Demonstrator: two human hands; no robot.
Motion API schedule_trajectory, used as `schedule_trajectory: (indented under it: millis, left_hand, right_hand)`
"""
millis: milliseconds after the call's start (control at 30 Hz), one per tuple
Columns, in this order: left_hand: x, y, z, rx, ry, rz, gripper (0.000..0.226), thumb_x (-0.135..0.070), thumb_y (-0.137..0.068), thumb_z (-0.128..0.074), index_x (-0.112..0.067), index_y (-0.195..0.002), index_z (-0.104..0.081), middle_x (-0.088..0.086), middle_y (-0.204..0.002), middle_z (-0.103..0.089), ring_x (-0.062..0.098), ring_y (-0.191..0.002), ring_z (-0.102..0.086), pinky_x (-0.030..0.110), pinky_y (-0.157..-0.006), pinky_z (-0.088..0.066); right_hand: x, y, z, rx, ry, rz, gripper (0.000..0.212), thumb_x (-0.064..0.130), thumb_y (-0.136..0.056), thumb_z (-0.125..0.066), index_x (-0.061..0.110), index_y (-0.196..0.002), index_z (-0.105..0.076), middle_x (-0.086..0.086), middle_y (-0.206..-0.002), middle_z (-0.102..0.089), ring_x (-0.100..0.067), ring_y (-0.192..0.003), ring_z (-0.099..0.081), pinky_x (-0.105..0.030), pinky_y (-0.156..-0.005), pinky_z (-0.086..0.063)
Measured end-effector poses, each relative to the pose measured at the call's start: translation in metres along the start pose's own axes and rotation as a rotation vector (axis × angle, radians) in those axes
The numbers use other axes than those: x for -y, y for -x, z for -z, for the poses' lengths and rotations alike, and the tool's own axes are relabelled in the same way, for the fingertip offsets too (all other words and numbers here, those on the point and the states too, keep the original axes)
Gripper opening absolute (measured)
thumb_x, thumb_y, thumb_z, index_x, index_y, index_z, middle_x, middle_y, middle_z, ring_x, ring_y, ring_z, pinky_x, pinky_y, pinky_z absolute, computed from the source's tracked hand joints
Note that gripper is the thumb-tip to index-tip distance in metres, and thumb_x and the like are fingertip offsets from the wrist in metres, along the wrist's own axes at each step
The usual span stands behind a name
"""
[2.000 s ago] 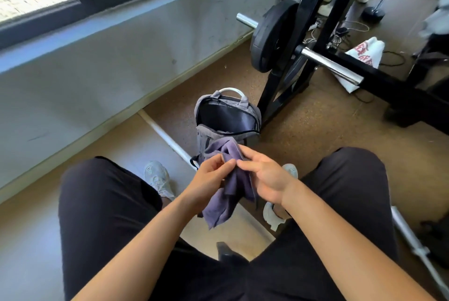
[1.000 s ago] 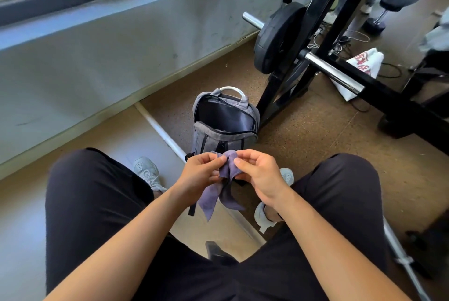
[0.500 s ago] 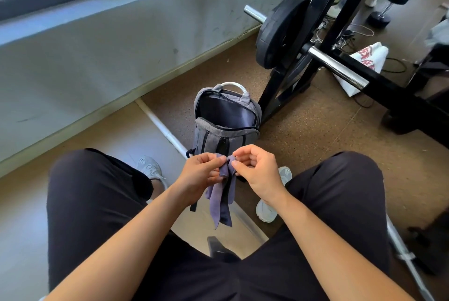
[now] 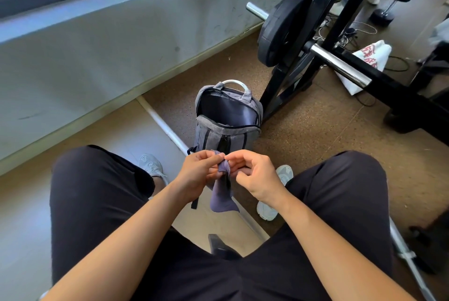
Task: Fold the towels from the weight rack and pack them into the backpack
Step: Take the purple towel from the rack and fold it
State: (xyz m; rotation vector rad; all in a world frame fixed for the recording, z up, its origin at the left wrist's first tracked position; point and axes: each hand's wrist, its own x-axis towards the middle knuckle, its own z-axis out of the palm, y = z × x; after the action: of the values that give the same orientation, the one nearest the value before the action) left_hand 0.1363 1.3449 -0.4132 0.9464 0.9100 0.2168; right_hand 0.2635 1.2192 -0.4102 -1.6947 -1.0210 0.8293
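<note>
While both hands pinch top edge of purple towel (image 4: 222, 193) between knees, fold step under way. Left hand (image 4: 198, 175) fingers closed on cloth; right hand (image 4: 255, 176) fingers nipped on same edge. Towel hangs narrow, mid-air, near side of open backpack (image 4: 227, 120). Next, likely: halve hanging length, then drop into bag mouth.

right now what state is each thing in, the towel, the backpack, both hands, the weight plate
towel: off the rack, bunched, top edge pinched, rest hanging between the knees
backpack: upright on the floor, main pocket unzipped and open
left hand: shut on the towel
right hand: pinching the towel's top edge
weight plate: mounted on the bar
</note>
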Motion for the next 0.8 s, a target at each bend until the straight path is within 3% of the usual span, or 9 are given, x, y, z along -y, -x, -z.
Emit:
schedule_trajectory:
  millis: [133, 267, 433, 600, 700, 800]
  left_hand:
    - [-0.001, -0.001, -0.001, 0.021, 0.049, 0.041, 0.016, -0.01, -0.099, -0.063, -0.007, -0.087, -0.075, 0.003, -0.059, -0.062, 0.012, -0.05, -0.059, 0.017, -0.055, -0.056]
    - [-0.002, -0.003, 0.0, 0.037, 0.038, 0.074, 0.023, -0.005, -0.095, -0.054, 0.002, -0.099, -0.074, 0.018, -0.08, -0.071, 0.023, -0.066, -0.067, 0.023, -0.064, -0.06]
    - [-0.005, -0.001, 0.001, 0.077, -0.003, 0.014, 0.027, 0.0, -0.095, -0.046, 0.002, -0.093, -0.073, 0.021, -0.087, -0.075, 0.023, -0.071, -0.073, 0.024, -0.066, -0.061]
    - [-0.007, -0.001, 0.005, 0.107, -0.033, -0.038, 0.021, 0.003, -0.096, -0.047, -0.003, -0.1, -0.066, 0.021, -0.086, -0.076, 0.02, -0.072, -0.074, 0.021, -0.063, -0.058]
    - [-0.008, -0.001, 0.005, 0.142, -0.047, -0.074, 0.02, 0.006, -0.095, -0.05, -0.006, -0.097, -0.065, 0.019, -0.089, -0.077, 0.017, -0.068, -0.072, 0.019, -0.06, -0.056]
    - [-0.002, -0.002, 0.003, 0.131, -0.122, -0.201, 0.013, 0.003, -0.085, -0.064, -0.007, -0.093, -0.068, 0.011, -0.082, -0.075, 0.011, -0.064, -0.066, 0.016, -0.059, -0.051]
  right_hand:
    - [-0.004, -0.003, -0.001, -0.048, 0.042, 0.058, 0.034, -0.009, -0.085, -0.067, 0.011, -0.111, -0.074, -0.001, -0.107, -0.068, -0.016, -0.096, -0.071, -0.028, -0.083, -0.06]
    - [-0.007, -0.003, -0.001, -0.046, 0.068, 0.104, 0.04, -0.011, -0.081, -0.066, 0.012, -0.113, -0.073, 0.0, -0.119, -0.06, -0.017, -0.098, -0.069, -0.028, -0.084, -0.059]
    - [-0.011, -0.004, 0.002, -0.053, 0.059, 0.073, 0.036, -0.009, -0.081, -0.064, 0.01, -0.11, -0.075, -0.001, -0.109, -0.069, -0.02, -0.097, -0.071, -0.042, -0.086, -0.06]
    - [-0.009, -0.003, 0.007, -0.064, 0.072, 0.031, 0.024, -0.009, -0.079, -0.07, 0.009, -0.094, -0.073, -0.002, -0.096, -0.069, -0.019, -0.085, -0.072, -0.044, -0.078, -0.061]
    - [-0.008, -0.002, 0.01, -0.077, 0.073, 0.027, 0.018, -0.009, -0.078, -0.072, 0.006, -0.087, -0.069, -0.001, -0.1, -0.068, -0.025, -0.071, -0.07, -0.046, -0.065, -0.06]
    - [-0.004, -0.003, 0.011, -0.098, -0.023, -0.081, 0.014, -0.01, -0.084, -0.066, 0.002, -0.09, -0.06, -0.002, -0.101, -0.073, -0.028, -0.056, -0.068, -0.034, -0.046, -0.054]
